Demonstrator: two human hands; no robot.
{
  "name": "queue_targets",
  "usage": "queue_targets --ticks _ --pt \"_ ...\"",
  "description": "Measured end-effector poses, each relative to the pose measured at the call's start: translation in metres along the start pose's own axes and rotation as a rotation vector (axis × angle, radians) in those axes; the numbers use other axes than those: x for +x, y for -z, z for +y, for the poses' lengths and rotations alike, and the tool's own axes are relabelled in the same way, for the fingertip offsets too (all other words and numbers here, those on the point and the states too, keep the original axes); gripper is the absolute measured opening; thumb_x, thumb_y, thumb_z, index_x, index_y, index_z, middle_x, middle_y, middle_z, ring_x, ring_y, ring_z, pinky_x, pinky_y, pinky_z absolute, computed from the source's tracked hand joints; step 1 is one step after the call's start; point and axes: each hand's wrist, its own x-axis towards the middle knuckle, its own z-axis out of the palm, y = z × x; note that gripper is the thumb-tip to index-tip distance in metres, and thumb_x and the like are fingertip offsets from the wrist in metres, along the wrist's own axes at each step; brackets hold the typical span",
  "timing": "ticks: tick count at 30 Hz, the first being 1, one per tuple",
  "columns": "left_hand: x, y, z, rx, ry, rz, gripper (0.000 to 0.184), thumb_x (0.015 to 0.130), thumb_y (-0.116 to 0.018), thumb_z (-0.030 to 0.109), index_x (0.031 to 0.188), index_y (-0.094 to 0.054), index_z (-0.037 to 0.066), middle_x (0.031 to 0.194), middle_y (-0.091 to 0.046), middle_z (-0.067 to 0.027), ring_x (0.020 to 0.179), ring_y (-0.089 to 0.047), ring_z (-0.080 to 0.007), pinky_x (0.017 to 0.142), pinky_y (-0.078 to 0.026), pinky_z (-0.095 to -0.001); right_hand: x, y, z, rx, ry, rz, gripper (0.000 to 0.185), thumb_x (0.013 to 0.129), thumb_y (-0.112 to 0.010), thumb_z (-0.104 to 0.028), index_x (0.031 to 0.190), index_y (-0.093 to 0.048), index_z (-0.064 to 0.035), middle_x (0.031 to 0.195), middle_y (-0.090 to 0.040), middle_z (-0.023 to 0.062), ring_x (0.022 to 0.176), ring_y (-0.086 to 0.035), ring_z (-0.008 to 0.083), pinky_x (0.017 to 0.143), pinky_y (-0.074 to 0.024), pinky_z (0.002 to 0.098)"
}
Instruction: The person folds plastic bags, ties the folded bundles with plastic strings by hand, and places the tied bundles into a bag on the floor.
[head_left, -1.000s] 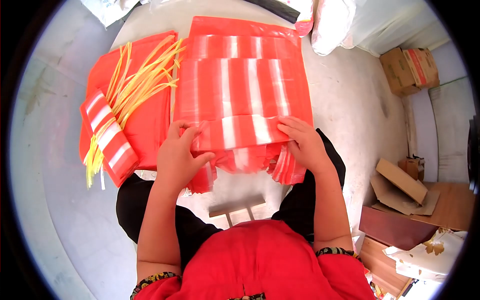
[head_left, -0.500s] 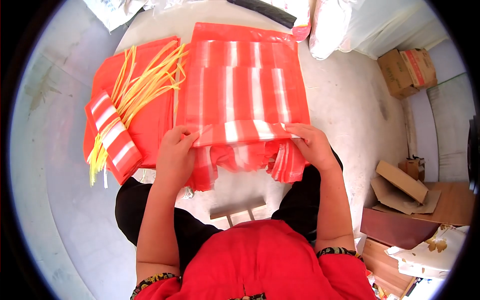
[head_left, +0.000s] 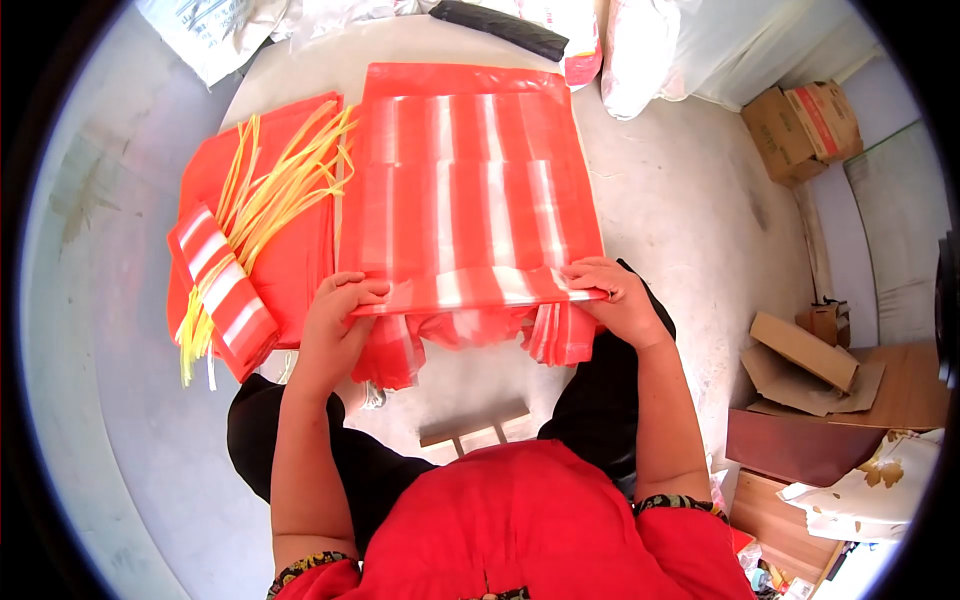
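Red-and-white striped plastic sheet point(head_left: 455, 220): front fold point(head_left: 460, 289) is narrower than a second ago, so folding's moved along, left hand point(head_left: 335, 318) and right hand point(head_left: 622, 306) pinching its ends.

Top: bright red top point(head_left: 520, 520), soft plain-looking cloth, loose cut. Fine vertical creases run down the front; short dark seam or slit near the middle. Below it, small patch of dark patterned trim point(head_left: 508, 594), cut off by the lower edge of view.

Sleeves: short, red. Left cuff point(head_left: 312, 564) edged with a black band, small print in yellowish and reddish tones, floral by the look. Right cuff point(head_left: 685, 502) carries a matching band; print too small to read closely.

Arms bare below cuffs; left hand point(head_left: 340, 312) and right hand point(head_left: 622, 303) ungloved.

Legs: black trousers point(head_left: 268, 430), plain, dark throughout.
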Motion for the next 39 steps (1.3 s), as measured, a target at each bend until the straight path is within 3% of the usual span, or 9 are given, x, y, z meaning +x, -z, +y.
queue_targets --ticks 3,7,9,10,16,22,25,31,39 --pt "-0.003 0.001 0.004 -0.212 0.177 0.035 0.014 0.094 -0.061 -0.006 0.106 -0.065 0.001 0.112 -0.073 -0.0063 0.11 -0.063 -0.02 0.098 -0.05 -0.0332 -0.002 0.007 -0.007 0.202 -0.001 0.023 0.018 0.086 -0.072 0.01 0.101 -0.074 -0.0001 0.126 -0.075 0.0094 0.115 -0.065 0.0171 0.099 -0.052 0.0318" --pt "0.001 0.003 -0.005 -0.395 0.357 -0.04 0.003 0.103 -0.059 0.003 0.106 -0.06 0.003 0.098 -0.065 0.0004 0.094 -0.058 -0.007 0.086 -0.047 -0.024 0.008 0.012 -0.016 0.478 -0.282 0.04 0.013 0.097 -0.068 0.002 0.109 -0.069 -0.0028 0.111 -0.073 0.0025 0.105 -0.065 0.0107 0.093 -0.0524 0.029" --pt "0.01 -0.002 -0.004 -0.371 0.373 0.026 0.005 0.104 -0.06 0.007 0.104 -0.06 0.002 0.091 -0.062 -0.0009 0.087 -0.057 -0.0086 0.079 -0.047 -0.0255 0.023 0.007 -0.008 0.487 -0.307 0.093 0.006 0.1 -0.063 0.0 0.104 -0.062 -0.004 0.109 -0.072 0.0042 0.105 -0.064 0.0093 0.093 -0.051 0.0253" --pt "0.014 -0.004 -0.002 -0.358 0.381 0.06 0.008 0.104 -0.061 0.009 0.103 -0.06 0.002 0.087 -0.061 -0.0015 0.083 -0.057 -0.0094 0.076 -0.047 -0.0262 0.03 0.006 0.0 0.417 -0.32 0.08 0.016 0.102 -0.061 -0.001 0.117 -0.058 -0.0047 0.105 -0.068 0.0014 0.104 -0.064 0.0096 0.093 -0.0514 0.0261" --pt "0.029 -0.012 0.004 -0.14 0.443 0.15 0.012 0.106 -0.058 0.013 0.106 -0.058 0.001 0.084 -0.061 -0.0082 0.078 -0.057 -0.0144 0.073 -0.048 -0.0305 0.043 0.005 -0.003 0.343 -0.313 0.037 0.039 0.104 -0.056 0.001 0.14 -0.042 -0.0073 0.127 -0.061 0.0073 0.115 -0.06 0.0133 0.101 -0.0506 0.0328" --pt "0.031 -0.019 -0.008 -0.149 0.426 0.161 0.015 0.106 -0.058 0.015 0.107 -0.059 0.0 0.084 -0.066 -0.0114 0.078 -0.062 -0.0183 0.074 -0.05 -0.0342 0.038 0.006 0.0 0.409 -0.268 0.023 0.04 0.102 -0.058 -0.01 0.141 -0.047 -0.0042 0.131 -0.058 0.01 0.12 -0.056 0.0191 0.106 -0.0455 0.0357" --pt "0.035 -0.023 -0.007 -0.164 0.486 0.176 0.017 0.105 -0.059 0.017 0.106 -0.061 0.0 0.085 -0.068 -0.0127 0.078 -0.066 -0.0213 0.073 -0.051 -0.0355 0.043 -0.002 0.012 0.195 -0.175 0.048 0.03 0.105 -0.054 -0.003 0.134 -0.048 -0.0072 0.123 -0.059 0.0044 0.112 -0.057 0.012 0.101 -0.0481 0.0303" --pt "0.043 -0.03 -0.013 -0.019 0.489 0.213 0.02 0.103 -0.061 0.019 0.105 -0.061 0.0 0.084 -0.069 -0.0162 0.078 -0.068 -0.0256 0.072 -0.052 -0.0371 0.043 -0.016 0.009 0.127 -0.335 0.187 0.025 0.101 -0.059 -0.013 0.123 -0.065 -0.0016 0.114 -0.07 0.0153 0.107 -0.066 0.0245 0.097 -0.0505 0.0359" --pt "0.041 -0.033 -0.018 0.064 0.526 0.213 0.023 0.102 -0.063 0.022 0.099 -0.058 0.0 0.078 -0.068 -0.0175 0.073 -0.068 -0.0319 0.068 -0.052 -0.041 0.044 -0.024 0.017 -0.059 -0.133 0.257 0.028 0.103 -0.059 -0.017 0.126 -0.072 -0.0068 0.121 -0.068 0.0152 0.109 -0.067 0.0302 0.095 -0.052 0.0362"
